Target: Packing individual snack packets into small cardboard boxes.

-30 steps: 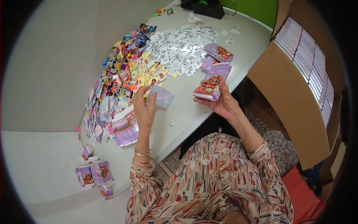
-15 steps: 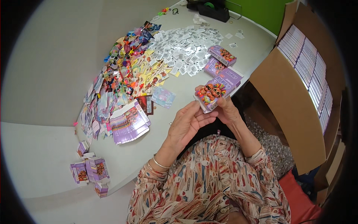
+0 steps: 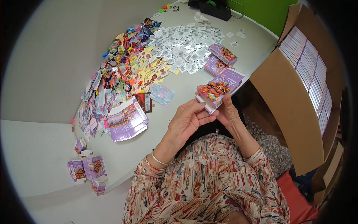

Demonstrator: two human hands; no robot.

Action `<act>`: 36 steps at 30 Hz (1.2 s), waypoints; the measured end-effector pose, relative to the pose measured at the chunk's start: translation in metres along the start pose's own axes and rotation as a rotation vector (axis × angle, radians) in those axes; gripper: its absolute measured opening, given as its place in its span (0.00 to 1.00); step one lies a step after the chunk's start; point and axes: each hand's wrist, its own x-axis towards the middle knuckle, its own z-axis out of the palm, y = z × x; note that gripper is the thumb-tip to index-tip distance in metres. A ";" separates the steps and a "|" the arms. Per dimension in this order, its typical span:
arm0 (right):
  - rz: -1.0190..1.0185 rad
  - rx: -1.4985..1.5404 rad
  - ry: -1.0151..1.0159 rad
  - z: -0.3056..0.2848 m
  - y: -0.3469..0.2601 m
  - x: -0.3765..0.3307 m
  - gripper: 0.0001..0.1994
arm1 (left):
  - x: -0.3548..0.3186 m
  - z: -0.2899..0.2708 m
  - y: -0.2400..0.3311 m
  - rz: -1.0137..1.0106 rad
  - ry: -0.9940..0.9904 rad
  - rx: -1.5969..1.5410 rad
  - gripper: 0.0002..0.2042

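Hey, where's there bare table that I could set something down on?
The table has bare room between the pale blue sheet and the held purple box. Another patch runs from the two other purple boxes to the table's right edge. It's crowded farther left and beyond: colourful trinkets and white labels.

right hand (image 3: 229, 113) partly hidden, slips (image 3: 186, 43) seemingly blurred

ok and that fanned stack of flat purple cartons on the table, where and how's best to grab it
I'd take the fanned stack by its lower right edge, left hand coming from the person's side, pinching top and underside together: the layers lie flat and overlapping, and that edge faces bare table, while the upper left borders the heap of small packets.
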 end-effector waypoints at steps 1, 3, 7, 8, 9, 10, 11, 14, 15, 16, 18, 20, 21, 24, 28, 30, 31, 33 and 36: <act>0.000 0.001 0.002 -0.001 0.001 0.000 0.42 | 0.000 0.000 -0.001 -0.002 0.000 0.000 0.15; -0.020 -0.046 0.010 -0.003 0.003 -0.001 0.41 | 0.001 -0.001 -0.003 -0.032 0.031 0.025 0.16; -0.009 -0.061 -0.007 -0.006 0.000 -0.002 0.41 | -0.003 0.003 0.002 -0.047 0.030 0.038 0.16; -0.012 -0.082 -0.011 -0.008 0.000 -0.002 0.41 | -0.005 0.005 0.004 -0.047 0.027 0.023 0.16; -0.015 -0.103 -0.015 -0.009 0.000 -0.003 0.41 | -0.005 0.006 0.005 -0.048 0.025 0.008 0.16; -0.015 -0.102 -0.015 -0.010 0.001 -0.003 0.41 | -0.005 0.005 0.005 -0.047 0.025 0.008 0.16; -0.027 -0.143 -0.019 -0.011 0.001 -0.003 0.40 | -0.005 0.003 0.004 -0.052 0.043 0.071 0.17; -0.021 -0.235 -0.036 -0.011 -0.003 -0.003 0.43 | -0.005 0.000 0.004 -0.046 0.024 0.157 0.17; -0.005 -0.288 -0.049 -0.010 -0.005 -0.004 0.46 | -0.005 0.000 0.004 -0.036 -0.015 0.180 0.17; -0.006 -0.289 -0.048 -0.009 -0.008 -0.005 0.46 | -0.005 0.000 0.003 -0.037 -0.016 0.180 0.17; -0.018 -0.414 -0.064 -0.008 -0.012 -0.006 0.48 | -0.006 -0.001 0.004 -0.041 -0.078 0.216 0.17; -0.043 -0.395 -0.068 -0.007 -0.014 -0.008 0.43 | -0.007 -0.003 0.006 -0.059 -0.083 0.157 0.18; -0.068 -0.376 -0.075 -0.007 -0.014 -0.009 0.37 | -0.007 -0.005 0.007 -0.075 -0.088 0.097 0.18; -0.040 -0.359 -0.102 -0.006 -0.013 -0.008 0.39 | -0.005 -0.016 0.006 -0.102 -0.043 0.042 0.19; -0.026 -0.349 -0.069 -0.016 -0.006 -0.012 0.49 | -0.004 -0.015 0.005 -0.135 -0.025 0.060 0.19; -0.017 -0.223 -0.109 -0.014 -0.005 -0.011 0.44 | -0.004 -0.016 0.005 -0.141 0.007 0.037 0.19; -0.019 -0.225 -0.107 -0.016 -0.005 -0.012 0.44 | -0.004 -0.015 0.004 -0.143 0.005 0.037 0.19; -0.016 -0.172 -0.125 -0.021 -0.002 -0.012 0.44 | -0.003 -0.015 0.003 -0.141 0.022 -0.007 0.18; -0.026 -0.189 -0.065 -0.012 -0.002 -0.013 0.47 | -0.002 -0.015 0.003 -0.136 0.001 0.003 0.17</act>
